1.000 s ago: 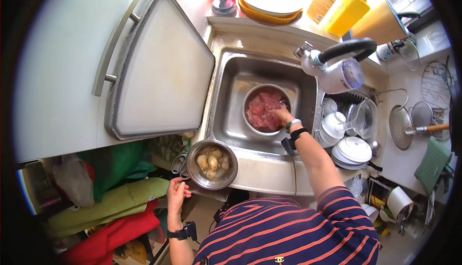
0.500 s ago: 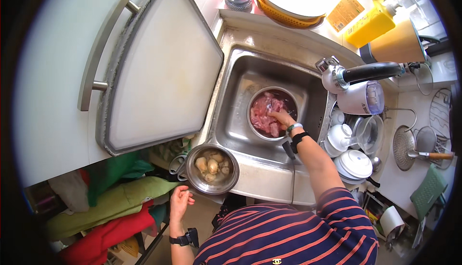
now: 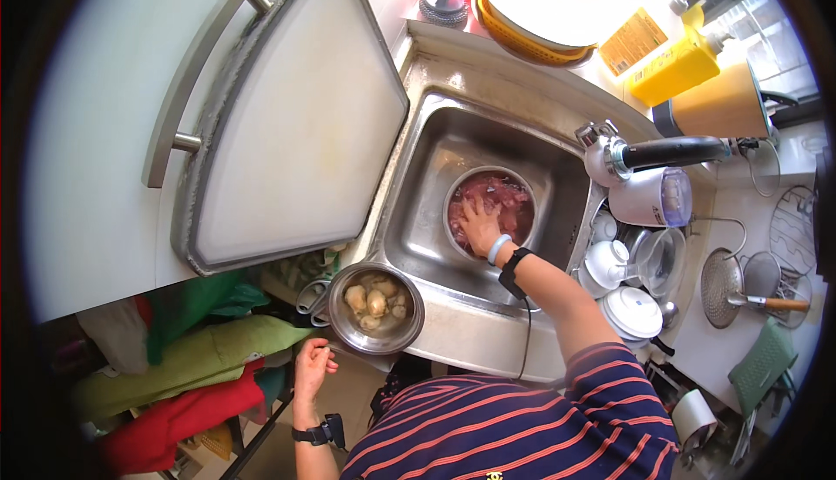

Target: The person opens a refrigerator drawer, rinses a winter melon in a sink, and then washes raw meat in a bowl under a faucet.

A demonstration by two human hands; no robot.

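In the sink sits a round metal bowl [image 3: 448, 229] with pieces of raw meat [image 3: 503, 197] in reddish water. My right hand [image 3: 481, 226] lies on the meat with its fingers spread, pressing on it rather than gripping it; the fingertips are partly in the water. A pale bracelet and a black band circle that wrist. My left hand [image 3: 313, 367] hangs just off the counter's front edge, loosely curled and holding nothing. Nearest to it is a metal pot [image 3: 413, 327] on the counter corner, with several pale brown lumps [image 3: 375, 304] in cloudy water.
The steel sink [image 3: 418, 219] surrounds the bowl. A faucet [image 3: 603, 156] reaches over its right rim. White bowls and plates [image 3: 631, 313] are stacked to the right. A large white panel [image 3: 296, 123] stands at the left. Yellow bottles [image 3: 675, 70] and a basket [image 3: 522, 43] line the back.
My right hand has gone from pinching the meat at the bowl's right to lying spread on it, further left. The meat sits lower in the water. My left hand stays near the pot.
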